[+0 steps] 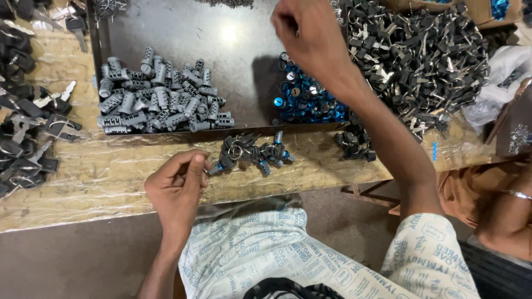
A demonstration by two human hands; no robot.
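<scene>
Lock assembly part-way: small finished cluster, big stocks left.
Left hand (178, 185) pinches a blue-tipped lock cylinder (217, 167) at the tabletop's (100, 177) front edge beside keyed cylinders (256, 150); right hand (306, 34) fingers clenched over the key heap (417, 61); grey barrels (158, 97) untouched.

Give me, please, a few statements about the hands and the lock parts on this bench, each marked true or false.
1. The left hand pinches a small lock part at the bench edge. True.
2. The right hand rests in the person's lap. False: it reaches up over the dark tray.
3. The grey cylinders lie heaped in the tray. True.
4. The blue parts lie left of the grey cylinders. False: they lie to their right.
5. The pile of black-headed keys lies right of the tray. True.
</scene>
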